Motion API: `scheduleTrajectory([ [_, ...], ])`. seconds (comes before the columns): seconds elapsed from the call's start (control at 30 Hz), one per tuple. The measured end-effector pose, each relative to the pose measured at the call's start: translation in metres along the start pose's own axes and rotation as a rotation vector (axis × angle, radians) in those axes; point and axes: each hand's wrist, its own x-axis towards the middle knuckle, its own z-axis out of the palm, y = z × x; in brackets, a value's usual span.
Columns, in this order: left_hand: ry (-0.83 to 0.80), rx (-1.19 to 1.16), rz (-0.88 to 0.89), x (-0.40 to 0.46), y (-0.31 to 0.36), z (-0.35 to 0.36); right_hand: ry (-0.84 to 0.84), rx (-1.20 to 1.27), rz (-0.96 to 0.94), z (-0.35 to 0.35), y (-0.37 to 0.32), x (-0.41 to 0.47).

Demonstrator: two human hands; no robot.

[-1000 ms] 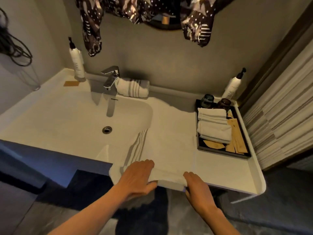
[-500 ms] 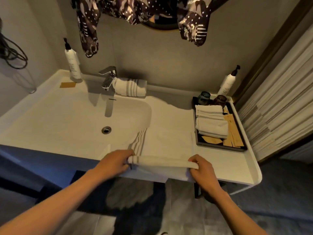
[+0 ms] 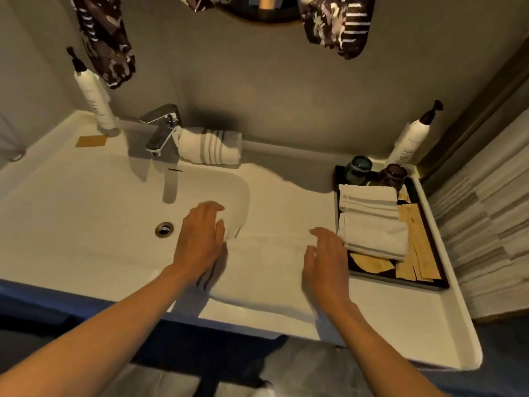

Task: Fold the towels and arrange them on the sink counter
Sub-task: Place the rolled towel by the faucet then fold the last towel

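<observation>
Hands (image 3: 200, 239) flat, palms down on towel (image 3: 266, 270).

Bathroom — white sink counter (image 3: 372, 325), chrome faucet (image 3: 160, 130), pump bottle (image 3: 96, 101), tray (image 3: 400, 283) of folded towels (image 3: 372, 222)

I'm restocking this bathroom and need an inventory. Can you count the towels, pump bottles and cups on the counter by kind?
Towels: 4, one under the hands, one rolled by the faucet, two folded on the tray
Pump bottles: 2
Cups: 2
Total: 8
</observation>
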Motion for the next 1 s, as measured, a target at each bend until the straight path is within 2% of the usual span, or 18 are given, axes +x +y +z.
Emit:
scheduleTrajectory([
  [0.07,-0.246,0.035,0.371,-0.025,0.012,0.015,-0.194,-0.123,-0.274,0.027,-0.004,-0.01],
  [0.1,-0.393,0.081,0.476,-0.037,0.013,0.026,-0.293,-0.192,-0.322,0.039,-0.003,-0.015],
  [0.17,-0.593,0.126,0.424,-0.051,0.005,0.05,-0.422,-0.273,-0.269,0.058,0.005,-0.017],
  [0.37,-0.505,0.256,0.288,-0.061,-0.009,0.076,-0.449,-0.318,-0.23,0.058,0.019,-0.017],
  [0.43,-0.522,0.249,0.248,-0.066,-0.003,0.08,-0.454,-0.287,-0.186,0.054,0.017,-0.023],
  [0.53,-0.534,0.266,0.31,-0.073,0.004,0.08,-0.283,-0.206,0.028,0.029,0.018,-0.04],
  [0.6,-0.565,0.262,0.355,-0.078,0.005,0.079,-0.165,-0.184,0.304,0.011,0.017,-0.05],
  [0.7,-0.593,0.24,0.313,-0.084,0.007,0.075,-0.155,0.026,0.791,0.003,0.004,-0.045],
  [0.73,-0.599,0.238,0.301,-0.085,0.008,0.074,-0.167,0.107,0.884,0.003,-0.001,-0.038],
  [0.83,-0.602,0.259,0.33,-0.083,0.007,0.072,-0.309,0.283,1.022,0.005,-0.009,-0.015],
  [0.9,-0.612,0.247,0.352,-0.072,0.006,0.071,-0.415,0.391,1.048,0.0,-0.012,0.0],
  [1.0,-0.658,0.201,0.311,-0.057,0.013,0.071,-0.4,0.522,1.032,-0.019,-0.012,0.018],
])
